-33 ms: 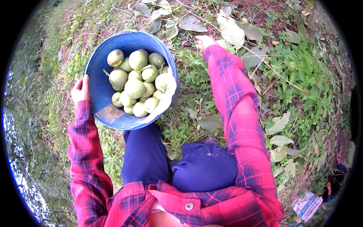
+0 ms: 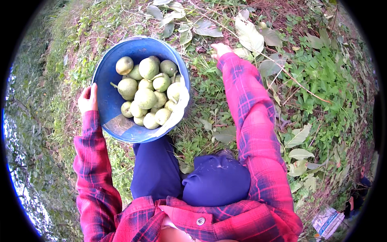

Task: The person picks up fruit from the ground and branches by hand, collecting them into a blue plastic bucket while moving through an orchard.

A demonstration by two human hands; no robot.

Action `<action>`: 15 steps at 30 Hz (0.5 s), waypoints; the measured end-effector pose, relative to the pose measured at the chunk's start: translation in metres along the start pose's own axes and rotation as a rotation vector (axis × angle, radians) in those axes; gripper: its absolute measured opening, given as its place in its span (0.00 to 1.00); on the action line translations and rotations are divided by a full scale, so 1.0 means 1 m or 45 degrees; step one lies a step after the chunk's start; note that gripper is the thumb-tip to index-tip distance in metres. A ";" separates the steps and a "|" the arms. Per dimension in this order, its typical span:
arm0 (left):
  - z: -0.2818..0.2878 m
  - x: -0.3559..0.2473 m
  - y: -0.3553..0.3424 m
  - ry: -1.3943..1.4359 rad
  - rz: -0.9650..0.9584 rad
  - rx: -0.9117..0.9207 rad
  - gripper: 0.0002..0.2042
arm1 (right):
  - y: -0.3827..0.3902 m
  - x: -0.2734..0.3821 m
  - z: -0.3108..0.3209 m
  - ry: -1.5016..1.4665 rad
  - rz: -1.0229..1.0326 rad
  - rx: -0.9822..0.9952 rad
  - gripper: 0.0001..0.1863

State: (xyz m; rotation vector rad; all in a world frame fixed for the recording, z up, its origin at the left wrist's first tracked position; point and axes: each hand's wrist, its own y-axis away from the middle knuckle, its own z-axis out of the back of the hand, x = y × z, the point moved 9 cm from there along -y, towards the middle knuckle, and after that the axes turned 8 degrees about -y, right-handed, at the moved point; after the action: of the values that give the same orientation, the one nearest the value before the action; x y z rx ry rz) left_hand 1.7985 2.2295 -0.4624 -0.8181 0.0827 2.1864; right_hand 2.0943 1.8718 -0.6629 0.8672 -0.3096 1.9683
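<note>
Outdoors, weedy ground. A person in a red and navy plaid shirt (image 2: 258,133) and dark blue trousers (image 2: 217,179) is bent over it, both arms stretched forward.

Blue bucket (image 2: 107,94) upper left of the frame, its mouth facing up toward the wearer; its lower rim overlaps the left trouser leg in view. Inside, a heap of round green fruits (image 2: 145,98), pale-speckled, a few with short stems attached. One at the heap's upper left, the browned fruit (image 2: 124,65), shows a tan flush. Along the bucket's right inner side, a ragged white lining (image 2: 184,101); at the lower left inside, a beige patch (image 2: 120,124).

Left hand (image 2: 87,99): at the bucket's left side, grasping the rim, thumb laid up along the edge.

Right hand (image 2: 221,49): upper centre, well apart from the bucket, low over the ground beside a large pale leaf (image 2: 249,35). Fingers small and partly blurred here; I cannot tell whether they are closed on anything.

Around it: more broad fallen leaves (image 2: 207,28) across the top, a thin reddish twig (image 2: 296,78) slanting down rightward, and leafy green weeds (image 2: 312,86) at right. Lower right corner, a white printed sack (image 2: 328,222) lies crumpled.
</note>
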 end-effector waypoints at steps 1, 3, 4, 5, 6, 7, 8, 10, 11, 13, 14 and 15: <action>0.005 0.001 0.003 -0.060 -0.028 -0.046 0.12 | 0.002 -0.002 -0.008 0.050 -0.053 -0.009 0.25; 0.004 0.006 0.001 -0.229 0.025 0.063 0.13 | 0.006 -0.002 -0.005 0.358 -0.072 -0.153 0.30; 0.001 -0.001 0.005 -0.238 0.000 0.077 0.12 | 0.012 -0.006 0.001 0.307 -0.166 -0.203 0.30; 0.001 0.003 0.002 -0.196 -0.030 0.077 0.12 | 0.013 -0.004 0.015 0.165 -0.180 -0.347 0.27; 0.005 0.011 0.000 -0.158 -0.050 0.082 0.12 | 0.022 -0.003 0.024 -0.145 -0.135 -0.535 0.26; -0.004 0.010 -0.001 -0.087 -0.074 0.090 0.12 | 0.034 -0.002 0.043 -0.426 -0.089 -0.738 0.24; -0.008 0.015 0.000 -0.069 0.019 0.154 0.11 | 0.053 -0.004 0.056 -0.657 -0.072 -0.902 0.23; -0.008 0.025 0.000 -0.027 0.098 0.224 0.10 | 0.079 0.014 0.078 -1.427 0.120 -0.863 0.20; -0.008 0.027 -0.001 0.028 0.106 0.210 0.10 | 0.094 0.038 0.093 -1.584 0.220 -0.869 0.22; -0.010 0.032 -0.002 0.106 0.187 0.251 0.10 | 0.113 0.111 0.113 -1.486 0.451 -0.679 0.27; -0.008 0.032 -0.004 0.114 0.202 0.250 0.10 | 0.117 0.149 0.108 -1.312 0.632 -0.527 0.30; -0.006 0.040 -0.003 0.191 0.243 0.244 0.12 | 0.125 0.196 0.101 -1.199 0.839 -0.344 0.29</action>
State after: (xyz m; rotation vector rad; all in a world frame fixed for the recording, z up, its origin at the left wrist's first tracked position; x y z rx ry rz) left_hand 1.7845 2.2562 -0.4893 -0.8929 0.4549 2.2476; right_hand 1.9728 1.8800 -0.4405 1.6029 -1.5235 1.8566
